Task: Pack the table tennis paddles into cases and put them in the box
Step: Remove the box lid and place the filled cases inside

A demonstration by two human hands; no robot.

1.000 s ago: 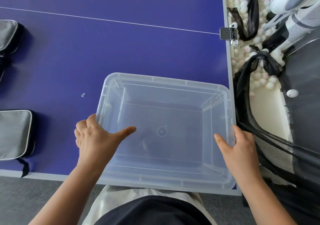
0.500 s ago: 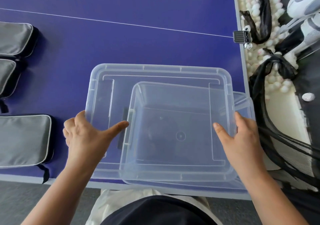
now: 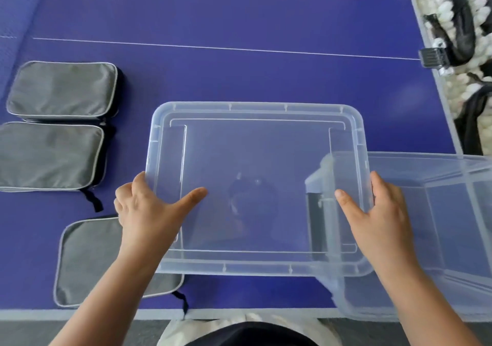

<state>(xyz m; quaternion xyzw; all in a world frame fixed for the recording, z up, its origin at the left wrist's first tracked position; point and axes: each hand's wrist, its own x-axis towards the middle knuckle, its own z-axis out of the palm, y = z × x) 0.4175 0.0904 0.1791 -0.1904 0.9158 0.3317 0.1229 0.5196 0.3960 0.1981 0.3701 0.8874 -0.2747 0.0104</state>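
Lifted clear of the box (image 3: pixel 436 233), the clear lid (image 3: pixel 255 185) is now gripped at both ends, left hand (image 3: pixel 149 212) and right hand (image 3: pixel 378 217). Three grey cases (image 3: pixel 53 153) lie left on the table (image 3: pixel 239 12).

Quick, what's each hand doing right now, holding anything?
Left hand: grips the left edge of the clear lid.
Right hand: grips the lid's right edge.

Blue table (image 3: pixel 239 12) bears three grey cases (image 3: pixel 61 89) (zipped).
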